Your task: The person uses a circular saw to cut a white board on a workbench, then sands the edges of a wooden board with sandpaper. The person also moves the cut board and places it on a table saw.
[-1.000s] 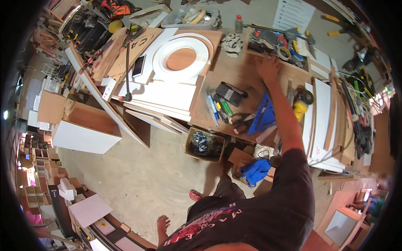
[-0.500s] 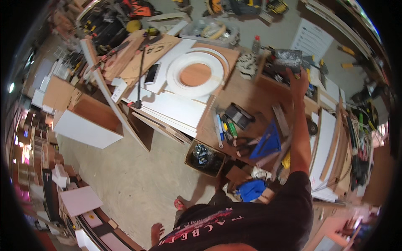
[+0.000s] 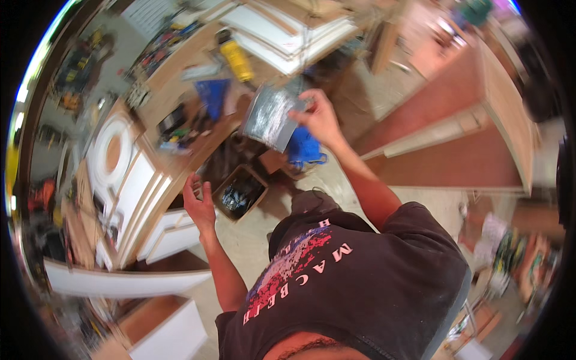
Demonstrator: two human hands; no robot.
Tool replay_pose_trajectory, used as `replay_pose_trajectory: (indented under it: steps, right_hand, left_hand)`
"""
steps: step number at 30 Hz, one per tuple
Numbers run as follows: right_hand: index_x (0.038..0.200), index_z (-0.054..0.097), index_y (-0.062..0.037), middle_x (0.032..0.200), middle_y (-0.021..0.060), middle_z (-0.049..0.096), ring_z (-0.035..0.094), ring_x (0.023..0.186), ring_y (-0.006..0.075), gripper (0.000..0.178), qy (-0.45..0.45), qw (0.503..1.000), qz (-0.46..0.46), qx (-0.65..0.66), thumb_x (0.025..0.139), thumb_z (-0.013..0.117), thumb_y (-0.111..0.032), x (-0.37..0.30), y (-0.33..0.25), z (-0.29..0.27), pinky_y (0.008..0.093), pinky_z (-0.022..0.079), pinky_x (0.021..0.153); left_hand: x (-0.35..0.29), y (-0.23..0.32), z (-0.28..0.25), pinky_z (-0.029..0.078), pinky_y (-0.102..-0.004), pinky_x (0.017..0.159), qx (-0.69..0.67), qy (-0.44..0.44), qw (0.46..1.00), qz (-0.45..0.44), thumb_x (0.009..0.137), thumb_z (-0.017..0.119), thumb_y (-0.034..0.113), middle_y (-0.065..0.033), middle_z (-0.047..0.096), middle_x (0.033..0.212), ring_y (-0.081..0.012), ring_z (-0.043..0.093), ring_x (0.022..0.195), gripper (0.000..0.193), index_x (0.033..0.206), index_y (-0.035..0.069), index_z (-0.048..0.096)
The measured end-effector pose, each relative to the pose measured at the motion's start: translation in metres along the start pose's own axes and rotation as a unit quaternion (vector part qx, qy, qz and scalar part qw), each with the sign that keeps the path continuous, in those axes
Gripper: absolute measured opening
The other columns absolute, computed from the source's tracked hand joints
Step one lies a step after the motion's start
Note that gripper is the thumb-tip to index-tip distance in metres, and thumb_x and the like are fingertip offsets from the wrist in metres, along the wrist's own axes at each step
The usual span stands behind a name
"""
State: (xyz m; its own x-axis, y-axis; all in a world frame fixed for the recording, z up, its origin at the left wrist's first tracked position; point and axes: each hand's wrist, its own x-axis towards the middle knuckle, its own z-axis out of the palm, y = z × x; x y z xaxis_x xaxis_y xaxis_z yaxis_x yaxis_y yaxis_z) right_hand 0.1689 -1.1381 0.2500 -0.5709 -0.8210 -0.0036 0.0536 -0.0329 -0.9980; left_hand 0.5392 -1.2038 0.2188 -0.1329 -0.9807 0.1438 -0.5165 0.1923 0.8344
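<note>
A flat, rectangular, shiny grey packet [image 3: 267, 117] is pinched at its right edge by my right hand [image 3: 318, 117]. I hold it tilted, just off the front edge of the cluttered wooden workbench [image 3: 174, 75]. Motion blur hides what is inside it. My left hand [image 3: 199, 201] is raised near the bench edge with thumb and fingers apart, nothing in it. Beside it, below the bench, is a small cardboard box [image 3: 255, 202] with dark glossy contents. A blue set square [image 3: 212, 96] and a yellow cylinder with a dark end [image 3: 235, 57] lie on the bench beyond the packet.
A blue cloth-like thing [image 3: 305, 146] sits just below the packet. To the right stands a large brown wooden cabinet-like piece [image 3: 444, 168]. White boards and a white ring [image 3: 127, 141] are at the left. A white-sided box [image 3: 174, 333] is at the lower left.
My view has swung to the right. The right hand has come back from the far end of the bench with the grey packet. My left hand has come into view, raised.
</note>
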Motion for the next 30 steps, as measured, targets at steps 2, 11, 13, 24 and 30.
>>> replay_pose_trajectory:
  steps: [2,11,13,24,30]
  right_hand:
    - [0.111,0.055,-0.0089,0.085,-0.0003,0.062,0.058,0.067,0.0078,0.041,0.013,0.990,0.117,0.080,0.083,0.084,-0.001,-0.062,0.020,-0.042,0.0250,0.046,0.054]
    - [0.110,0.073,-0.0068,0.097,0.0020,0.074,0.067,0.082,0.0123,0.021,0.047,0.957,0.272,0.093,0.090,0.072,-0.014,-0.282,0.080,-0.253,0.0288,0.053,0.077]
    - [0.114,0.073,-0.0082,0.089,0.0020,0.074,0.067,0.074,0.0137,0.025,0.054,0.951,0.288,0.094,0.096,0.068,-0.026,-0.312,0.088,-0.288,0.0302,0.051,0.064]
    - [0.115,0.064,-0.0063,0.100,0.0028,0.067,0.061,0.090,0.0145,0.050,0.282,0.934,0.210,0.056,0.099,0.068,-0.054,-0.492,0.024,-0.563,0.0341,0.051,0.082]
    - [0.128,0.054,-0.0025,0.115,0.0084,0.066,0.066,0.106,0.0197,0.040,0.415,0.893,0.134,0.107,0.104,0.068,-0.033,-0.532,0.013,-0.687,0.0357,0.057,0.092]
  left_hand:
    - [-0.020,0.066,0.032,0.044,-0.0452,0.110,0.077,-0.145,0.956,0.241,0.082,0.085,0.017,-0.0164,0.062,0.138,-0.0359,0.057,0.127,0.067,0.142,0.006,0.057]
    - [-0.193,0.189,0.167,0.032,-0.0485,0.122,0.015,-0.451,0.766,0.458,0.073,0.089,0.022,-0.0152,0.044,0.160,-0.0380,0.039,0.148,0.095,0.155,0.006,0.044]
    - [-0.226,0.208,0.207,0.034,-0.0474,0.120,-0.031,-0.489,0.726,0.482,0.079,0.083,0.015,-0.0154,0.050,0.155,-0.0375,0.044,0.145,0.081,0.151,0.006,0.049]
    - [-0.491,0.325,0.465,0.052,-0.0370,0.100,-0.319,-0.664,0.670,0.092,0.104,0.066,0.017,-0.0075,0.070,0.121,-0.0159,0.064,0.112,0.039,0.136,-0.003,0.056]
    - [-0.583,0.421,0.610,0.051,-0.0331,0.100,-0.300,-0.784,0.536,0.091,0.104,0.067,0.019,-0.0042,0.068,0.125,-0.0118,0.061,0.115,0.042,0.138,-0.002,0.056]
